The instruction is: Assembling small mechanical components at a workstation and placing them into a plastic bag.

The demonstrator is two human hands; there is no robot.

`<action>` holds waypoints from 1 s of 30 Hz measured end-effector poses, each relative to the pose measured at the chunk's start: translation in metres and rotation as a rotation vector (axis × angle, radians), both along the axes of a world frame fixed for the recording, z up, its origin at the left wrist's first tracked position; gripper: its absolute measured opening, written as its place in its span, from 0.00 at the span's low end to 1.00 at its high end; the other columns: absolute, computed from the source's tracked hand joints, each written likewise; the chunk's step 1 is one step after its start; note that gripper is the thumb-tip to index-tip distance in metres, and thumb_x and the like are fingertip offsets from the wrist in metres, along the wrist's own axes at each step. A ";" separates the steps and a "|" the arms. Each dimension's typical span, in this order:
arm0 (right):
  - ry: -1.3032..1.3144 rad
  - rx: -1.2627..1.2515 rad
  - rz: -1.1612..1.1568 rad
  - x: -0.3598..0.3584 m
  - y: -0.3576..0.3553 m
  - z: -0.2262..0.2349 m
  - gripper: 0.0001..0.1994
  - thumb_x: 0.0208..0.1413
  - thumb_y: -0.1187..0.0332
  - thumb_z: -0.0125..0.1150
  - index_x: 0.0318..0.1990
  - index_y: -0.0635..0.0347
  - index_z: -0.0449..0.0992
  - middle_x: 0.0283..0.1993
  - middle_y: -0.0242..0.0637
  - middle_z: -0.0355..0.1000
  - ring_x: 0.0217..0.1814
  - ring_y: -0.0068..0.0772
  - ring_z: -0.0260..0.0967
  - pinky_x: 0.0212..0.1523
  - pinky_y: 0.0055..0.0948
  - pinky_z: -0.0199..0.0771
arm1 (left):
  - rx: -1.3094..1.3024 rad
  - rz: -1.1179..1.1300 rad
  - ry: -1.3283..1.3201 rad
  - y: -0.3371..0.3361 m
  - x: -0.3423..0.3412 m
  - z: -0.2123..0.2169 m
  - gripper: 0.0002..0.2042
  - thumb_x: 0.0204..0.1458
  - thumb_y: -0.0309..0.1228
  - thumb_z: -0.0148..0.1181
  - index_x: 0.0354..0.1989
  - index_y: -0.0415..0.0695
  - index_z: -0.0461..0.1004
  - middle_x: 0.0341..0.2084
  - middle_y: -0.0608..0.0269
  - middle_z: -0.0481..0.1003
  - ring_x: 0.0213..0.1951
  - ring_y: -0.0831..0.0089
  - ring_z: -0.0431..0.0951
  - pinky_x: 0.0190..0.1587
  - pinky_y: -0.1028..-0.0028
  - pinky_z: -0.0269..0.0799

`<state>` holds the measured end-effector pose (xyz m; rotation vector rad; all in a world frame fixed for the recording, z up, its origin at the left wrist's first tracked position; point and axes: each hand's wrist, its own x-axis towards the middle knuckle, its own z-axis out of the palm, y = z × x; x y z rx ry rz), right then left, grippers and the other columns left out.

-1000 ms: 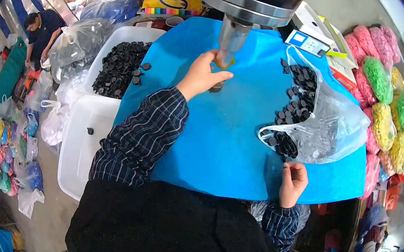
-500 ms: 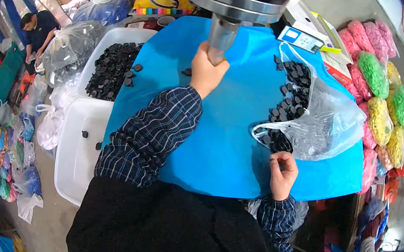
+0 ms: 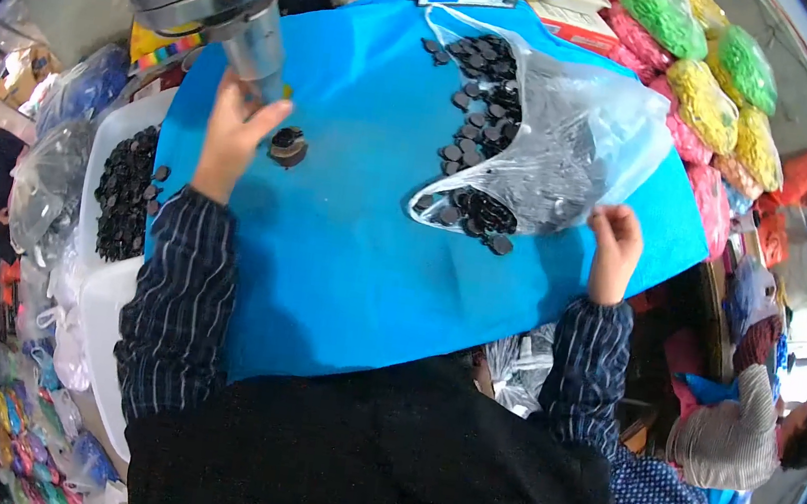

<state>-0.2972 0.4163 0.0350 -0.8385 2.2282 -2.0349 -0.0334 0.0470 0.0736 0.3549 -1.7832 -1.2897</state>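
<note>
From the middle of the blue cloth point(image 3: 351, 266), room opens toward 6 o'clock and, between metal spindle point(image 3: 257, 48) and black discs point(image 3: 476, 120), toward 12; spindle, left hand point(image 3: 231, 142) and small round fixture point(image 3: 287, 149) obstruct 10, the plastic bag point(image 3: 594, 139) blocks 2, the right hand point(image 3: 615, 253) occupies 3

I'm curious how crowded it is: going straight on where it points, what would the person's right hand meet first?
The right hand would probably meet the clear plastic bag first; whether the two touch is hard to tell.
</note>
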 end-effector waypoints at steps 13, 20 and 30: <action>0.459 0.388 -0.442 -0.157 -0.067 -0.032 0.14 0.57 0.69 0.57 0.48 0.66 0.71 0.42 0.40 0.73 0.42 0.33 0.69 0.48 0.33 0.69 | -0.587 -0.482 -0.197 0.118 -0.013 -0.023 0.14 0.44 0.33 0.59 0.40 0.43 0.76 0.33 0.53 0.77 0.37 0.54 0.77 0.38 0.59 0.73; 0.101 0.187 0.230 -0.065 -0.215 -0.055 0.14 0.57 0.69 0.56 0.48 0.65 0.71 0.43 0.40 0.73 0.43 0.34 0.69 0.49 0.34 0.69 | -0.765 0.151 -0.644 0.177 0.157 0.022 0.17 0.51 0.40 0.44 0.44 0.48 0.75 0.35 0.52 0.77 0.38 0.53 0.77 0.36 0.58 0.72; 0.007 0.243 0.471 -0.009 -0.293 -0.072 0.14 0.57 0.69 0.54 0.49 0.65 0.71 0.45 0.41 0.72 0.45 0.35 0.69 0.50 0.34 0.68 | 0.310 2.120 -2.519 0.637 0.279 0.109 0.23 0.63 0.44 0.29 0.56 0.51 0.69 0.33 0.59 0.73 0.31 0.61 0.70 0.29 0.65 0.65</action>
